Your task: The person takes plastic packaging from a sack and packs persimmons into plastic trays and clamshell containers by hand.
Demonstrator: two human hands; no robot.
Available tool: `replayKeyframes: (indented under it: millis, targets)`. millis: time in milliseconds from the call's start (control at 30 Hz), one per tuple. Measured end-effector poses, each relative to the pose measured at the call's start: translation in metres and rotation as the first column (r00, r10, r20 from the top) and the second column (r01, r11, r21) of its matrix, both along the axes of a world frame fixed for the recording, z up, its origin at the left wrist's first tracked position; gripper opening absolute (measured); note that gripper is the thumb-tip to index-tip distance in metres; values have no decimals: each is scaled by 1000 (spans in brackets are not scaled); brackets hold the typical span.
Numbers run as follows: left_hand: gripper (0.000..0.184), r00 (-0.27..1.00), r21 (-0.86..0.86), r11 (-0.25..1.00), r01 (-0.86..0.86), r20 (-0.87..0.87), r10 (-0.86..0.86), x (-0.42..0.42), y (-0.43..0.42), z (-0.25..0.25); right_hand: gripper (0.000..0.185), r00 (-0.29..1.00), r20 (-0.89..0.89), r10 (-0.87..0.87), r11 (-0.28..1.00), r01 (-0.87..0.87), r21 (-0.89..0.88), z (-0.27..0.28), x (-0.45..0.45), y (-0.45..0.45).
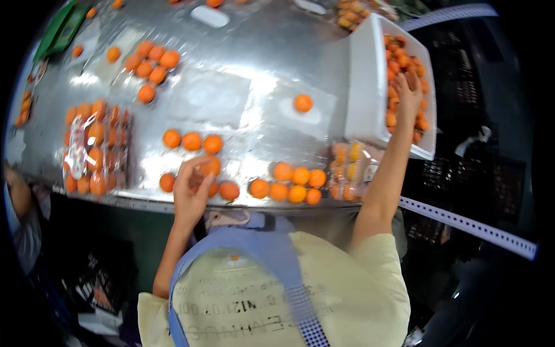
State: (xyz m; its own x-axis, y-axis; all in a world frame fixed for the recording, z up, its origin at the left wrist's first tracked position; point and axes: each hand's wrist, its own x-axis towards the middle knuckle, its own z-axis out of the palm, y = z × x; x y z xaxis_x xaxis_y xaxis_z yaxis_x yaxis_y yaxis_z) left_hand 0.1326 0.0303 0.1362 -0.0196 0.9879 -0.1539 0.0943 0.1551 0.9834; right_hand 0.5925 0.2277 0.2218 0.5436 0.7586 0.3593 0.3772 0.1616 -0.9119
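Observation:
My left hand [192, 188] is above the front edge of the metal table, its fingers curled round an orange [210, 166]. Beside and below it lie more loose oranges, with a row of three oranges [192, 140] just beyond. Over to the right, my right hand [409, 92] reaches down into a white foam box [364, 87] full of small oranges [399, 58]. Its thumb and fingers are apart over the fruit, and the fingertips are partly hidden.
Clear plastic packs of oranges [95, 147] stand at the left. Another clear pack [354, 168] lies against the foam box, near a group of loose oranges [298, 185]. A single orange [303, 103] sits mid-table. Dark crates [457, 87] are at the right; another person's arm [19, 194] shows far left.

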Motion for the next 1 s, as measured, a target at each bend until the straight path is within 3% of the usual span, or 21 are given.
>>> replayKeyframes:
  millis: [67, 167, 233, 333, 400, 500, 700, 800, 1000]
  targets:
    - [27, 973, -64, 989, -130, 185, 140, -11, 2, -5, 43, 976, 36, 214, 962, -205, -179, -8, -54, -18]
    - [27, 940, -99, 956, -277, 181, 291, -24, 5, 0, 34, 820, 87, 566, 767, -485, -420, -45, -140, -59]
    - [26, 913, -96, 941, -324, 229, 338, -34, 1, -6, 36, 646, 103, 756, 581, -590, -561, -62, -197, -88]
    - [26, 872, -129, 918, -376, 287, 397, -41, -5, -10, 40, 446, 138, 884, 427, -654, -625, -90, -256, -119]
    - [25, 861, -134, 916, -379, 311, 402, -45, -9, -15, 44, 271, 362, 892, 439, -708, -553, -96, -281, -127]
    - [23, 860, -112, 922, -371, 335, 386, -49, -14, -20, 51, 104, 499, 860, 411, -720, -559, -100, -304, -127]
    - [19, 836, -118, 905, -408, 352, 422, -53, -18, -17, 51, -42, 615, 788, 404, -719, -566, -107, -323, -120]
    - [20, 840, -110, 912, -395, 359, 407, -58, -21, -22, 56, -134, 605, 785, 410, -620, -669, -102, -330, -122]
    - [17, 835, -133, 910, -393, 363, 414, -60, -19, -22, 55, -93, 669, 738, 520, -553, -651, -115, -338, -133]
